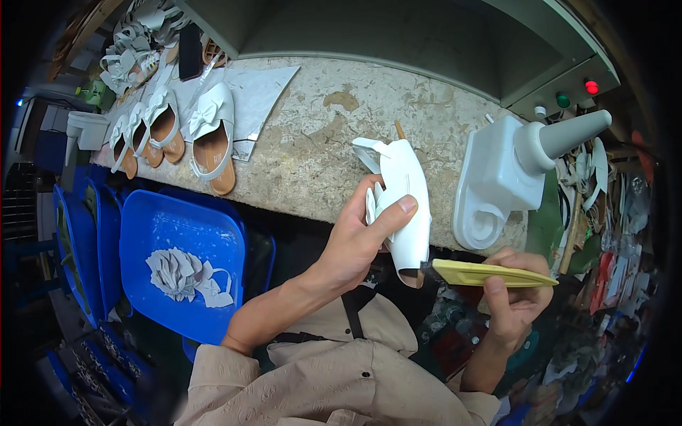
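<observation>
My left hand [376, 224] grips a white sandal [410, 213] above the bench's front edge, thumb across its upper. The sandal is tilted on its side, its open toe pointing down toward me; a loop of white strap [368, 148] shows at the far end. Part of a bow is tucked under my fingers. Closed around a flat yellow handle, my right hand [515, 295] holds what looks like a small brush [490, 273]. Its short dark tip is beside the sandal's toe edge; whether they touch I cannot tell.
Several white bow sandals [213, 135] stand at the bench's left, near a dark phone [190, 53]. A white pot with a cone-shaped spout [504, 170] stands right of my hands. White pieces lie in a blue chair-like tray [183, 220]. A grey box with lights [369, 35] borders the bench's back.
</observation>
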Motion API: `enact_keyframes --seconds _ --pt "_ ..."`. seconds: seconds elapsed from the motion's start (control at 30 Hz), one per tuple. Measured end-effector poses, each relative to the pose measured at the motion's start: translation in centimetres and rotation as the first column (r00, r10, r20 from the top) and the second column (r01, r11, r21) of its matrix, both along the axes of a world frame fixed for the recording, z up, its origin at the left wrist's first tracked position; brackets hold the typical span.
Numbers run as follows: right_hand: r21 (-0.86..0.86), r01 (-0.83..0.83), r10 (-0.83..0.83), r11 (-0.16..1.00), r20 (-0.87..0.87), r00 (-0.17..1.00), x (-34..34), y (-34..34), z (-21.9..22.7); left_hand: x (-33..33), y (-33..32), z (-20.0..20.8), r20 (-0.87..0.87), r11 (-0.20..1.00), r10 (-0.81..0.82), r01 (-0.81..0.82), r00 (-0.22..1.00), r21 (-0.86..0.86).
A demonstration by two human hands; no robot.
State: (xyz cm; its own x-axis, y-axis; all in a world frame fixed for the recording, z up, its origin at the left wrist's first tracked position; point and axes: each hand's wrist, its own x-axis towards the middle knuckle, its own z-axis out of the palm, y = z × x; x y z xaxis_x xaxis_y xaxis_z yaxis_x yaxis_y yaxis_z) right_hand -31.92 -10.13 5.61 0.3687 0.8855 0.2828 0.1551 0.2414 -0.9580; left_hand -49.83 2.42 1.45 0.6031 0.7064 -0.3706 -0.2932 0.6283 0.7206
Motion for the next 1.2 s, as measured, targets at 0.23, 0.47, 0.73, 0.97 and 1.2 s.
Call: enact_keyframes --seconds 0.23,0.47,0.73,0.97,1.2 --pt "0.044 -0.152 0.154 0.987 -0.04 0.987 0.6 -0.6 -0.8 -0.1 0.2 0.1 0.013 0.999 0.016 -0.016 1.0 0.03" --pt "0.198 -0.081 0.069 0.977 0.065 0.995 0.5 0.1 -1.8 -0.1 0.3 0.4 0.009 0.999 -0.035 0.035 0.999 -0.004" --pt "0.099 -0.392 0.314 0.915 0.435 0.844 2.7 -0.3 -0.1 0.0 0.8 0.3 -0.003 0.998 -0.03 0.03 1.0 -0.063" --pt "0.098 -0.381 0.25 0.92 0.602 0.759 2.1 0.9 1.3 0.1 1.1 1.4 -0.046 0.995 -0.057 0.053 0.997 -0.081" --pt "0.27 0.065 -0.19 0.961 0.469 0.862 0.5 -0.6 1.9 0.2 1.7 1.3 -0.016 0.996 -0.022 0.02 1.0 -0.086"
